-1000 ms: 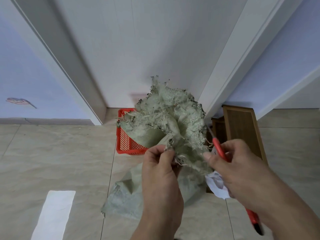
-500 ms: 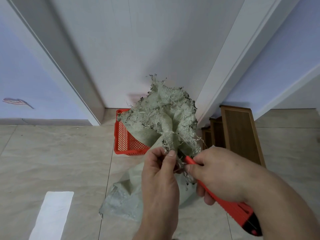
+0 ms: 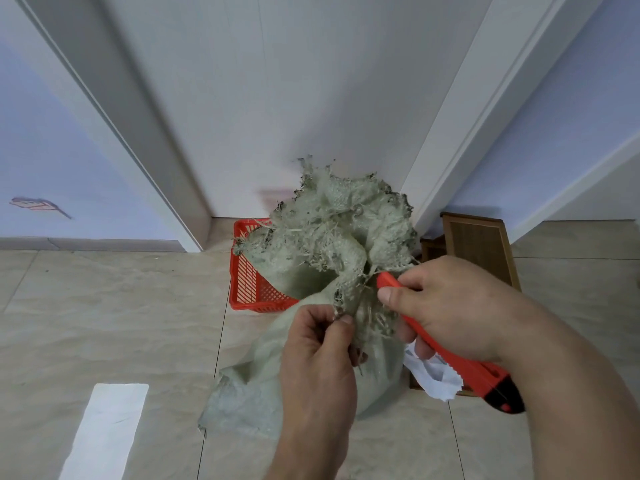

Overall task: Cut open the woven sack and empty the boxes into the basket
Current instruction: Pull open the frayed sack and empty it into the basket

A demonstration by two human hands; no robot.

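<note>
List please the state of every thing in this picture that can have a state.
woven sack: neck bunched and gripped, frayed top flared, not yet emptied
utility knife: held, tip at the sack's neck
left hand: pinching the sack's neck
right hand: closed around the knife
basket: on the floor behind the sack, contents hidden

Soft, even daylight, faint shadows, mild blur, wide-angle bending at edges.

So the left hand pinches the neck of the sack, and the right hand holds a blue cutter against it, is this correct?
Not quite. In the head view the cutter in the right hand is red, not blue. The left hand does pinch the sack at its neck.
</note>
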